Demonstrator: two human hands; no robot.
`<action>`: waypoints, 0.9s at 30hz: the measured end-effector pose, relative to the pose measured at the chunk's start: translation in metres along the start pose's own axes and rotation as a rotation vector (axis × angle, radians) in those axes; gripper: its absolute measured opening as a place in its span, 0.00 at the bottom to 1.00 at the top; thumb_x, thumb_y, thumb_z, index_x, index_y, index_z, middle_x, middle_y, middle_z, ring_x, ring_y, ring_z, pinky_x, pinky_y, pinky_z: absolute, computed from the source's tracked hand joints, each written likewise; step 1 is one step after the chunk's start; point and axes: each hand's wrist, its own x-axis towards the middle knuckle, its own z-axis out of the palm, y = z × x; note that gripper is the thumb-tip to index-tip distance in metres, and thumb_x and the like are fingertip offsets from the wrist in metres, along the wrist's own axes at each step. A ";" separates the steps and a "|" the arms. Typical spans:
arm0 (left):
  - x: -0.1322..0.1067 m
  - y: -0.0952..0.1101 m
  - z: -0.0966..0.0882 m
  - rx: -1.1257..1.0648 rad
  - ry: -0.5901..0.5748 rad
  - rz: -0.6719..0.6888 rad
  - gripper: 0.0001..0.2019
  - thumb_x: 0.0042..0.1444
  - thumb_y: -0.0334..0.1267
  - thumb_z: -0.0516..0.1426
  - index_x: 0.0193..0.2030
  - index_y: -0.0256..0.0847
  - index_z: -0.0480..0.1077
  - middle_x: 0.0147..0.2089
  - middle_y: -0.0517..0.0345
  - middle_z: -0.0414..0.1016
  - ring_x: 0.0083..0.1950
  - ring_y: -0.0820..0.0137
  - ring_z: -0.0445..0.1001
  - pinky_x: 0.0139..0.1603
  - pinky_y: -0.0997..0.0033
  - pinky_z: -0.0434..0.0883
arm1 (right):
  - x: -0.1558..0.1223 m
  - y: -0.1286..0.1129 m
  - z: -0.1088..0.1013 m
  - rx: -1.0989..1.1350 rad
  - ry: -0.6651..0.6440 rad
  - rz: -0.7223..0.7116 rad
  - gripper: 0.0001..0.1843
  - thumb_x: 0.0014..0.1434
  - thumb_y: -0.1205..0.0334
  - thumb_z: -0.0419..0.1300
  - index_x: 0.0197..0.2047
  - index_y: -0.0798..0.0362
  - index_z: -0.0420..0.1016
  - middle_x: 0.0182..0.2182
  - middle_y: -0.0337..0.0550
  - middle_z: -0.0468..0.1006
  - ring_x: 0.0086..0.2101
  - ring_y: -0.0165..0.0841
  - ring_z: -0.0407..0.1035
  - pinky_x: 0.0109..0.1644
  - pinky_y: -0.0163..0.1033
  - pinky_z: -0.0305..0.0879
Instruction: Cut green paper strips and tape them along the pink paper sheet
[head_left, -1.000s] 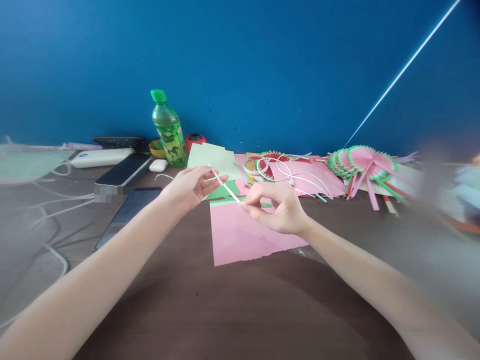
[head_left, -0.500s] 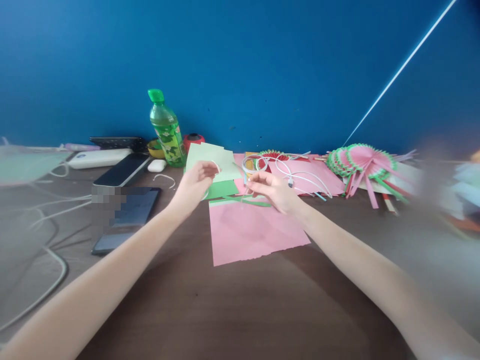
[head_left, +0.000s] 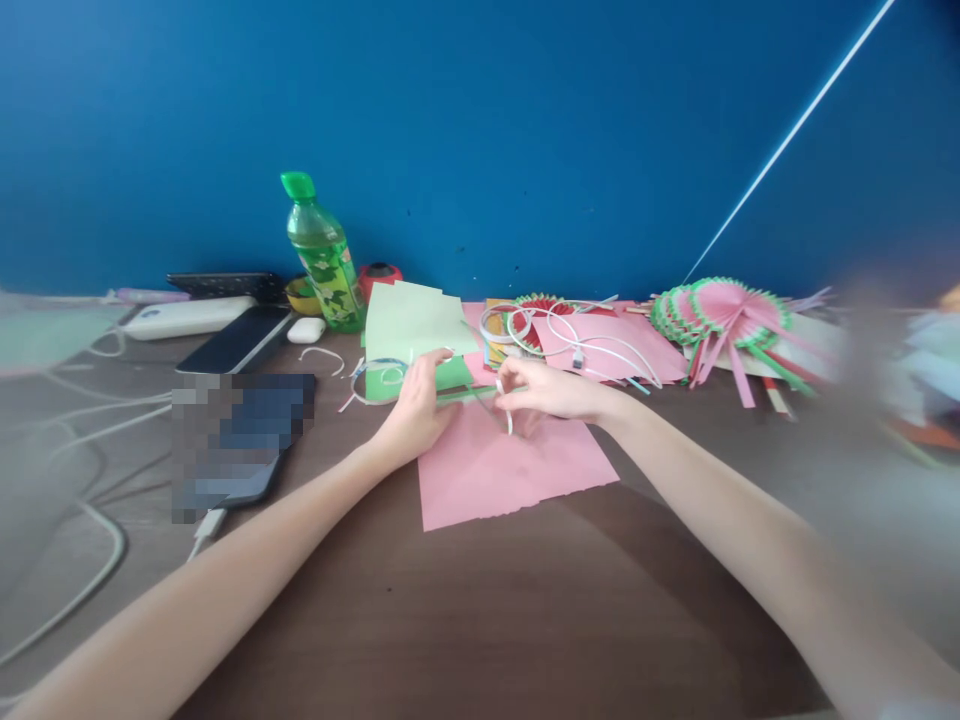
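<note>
My right hand (head_left: pixel 541 390) has thumb and fingers pinched on a narrow white strip (head_left: pixel 510 421), which hangs down over the pink paper (head_left: pixel 517 470). The pink sheet lies flat, with a ragged front edge. At its upper left corner rests my left hand (head_left: pixel 421 412), palm down with the fingers stretched forward onto the green paper (head_left: pixel 452 374). Thin green strips run between the two hands along the top of the pink sheet. A pale thin loop (head_left: pixel 354 385) lies just left of my left hand, partly over the green paper. Behind it is a light green sheet (head_left: pixel 412 318).
A green drink bottle (head_left: pixel 322 265) stands against the blue wall, near a white earphone case (head_left: pixel 306 330). Phones (head_left: pixel 236 340) and cables fill the left side. A coiled white cable (head_left: pixel 551 330) lies on pink paper behind my right hand. Pleated paper decorations (head_left: pixel 724 315) are at the right.
My left hand has come down from the raised position onto the papers, and the pale loop now lies beside it. My right hand has lowered slightly, with the white strip now showing below its fingers.
</note>
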 end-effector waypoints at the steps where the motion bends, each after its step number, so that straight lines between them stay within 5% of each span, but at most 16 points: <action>1: -0.001 0.000 0.001 0.011 -0.003 0.010 0.27 0.47 0.27 0.53 0.55 0.38 0.50 0.56 0.42 0.59 0.60 0.59 0.58 0.59 0.54 0.57 | -0.002 -0.002 0.000 0.100 -0.098 0.020 0.08 0.51 0.65 0.58 0.32 0.52 0.59 0.33 0.41 0.71 0.28 0.28 0.69 0.28 0.36 0.65; 5: -0.001 0.002 0.002 -0.005 -0.034 0.021 0.27 0.49 0.31 0.55 0.55 0.38 0.50 0.57 0.41 0.59 0.60 0.59 0.58 0.59 0.54 0.57 | -0.009 -0.009 0.001 0.364 -0.378 0.044 0.08 0.55 0.63 0.57 0.35 0.52 0.58 0.35 0.41 0.71 0.27 0.25 0.70 0.27 0.33 0.67; 21: 0.000 0.009 0.002 -0.014 -0.089 -0.048 0.26 0.50 0.35 0.54 0.56 0.37 0.50 0.57 0.41 0.58 0.61 0.58 0.57 0.59 0.54 0.56 | 0.001 0.000 0.006 0.187 -0.044 -0.030 0.08 0.51 0.73 0.57 0.31 0.53 0.60 0.25 0.36 0.72 0.23 0.28 0.72 0.29 0.37 0.71; 27: 0.001 0.003 0.003 -0.108 -0.084 -0.107 0.25 0.49 0.32 0.52 0.55 0.40 0.51 0.56 0.44 0.58 0.60 0.60 0.58 0.59 0.54 0.57 | 0.003 0.003 0.003 0.251 -0.125 -0.093 0.13 0.46 0.75 0.58 0.33 0.54 0.60 0.25 0.33 0.69 0.21 0.25 0.68 0.25 0.33 0.66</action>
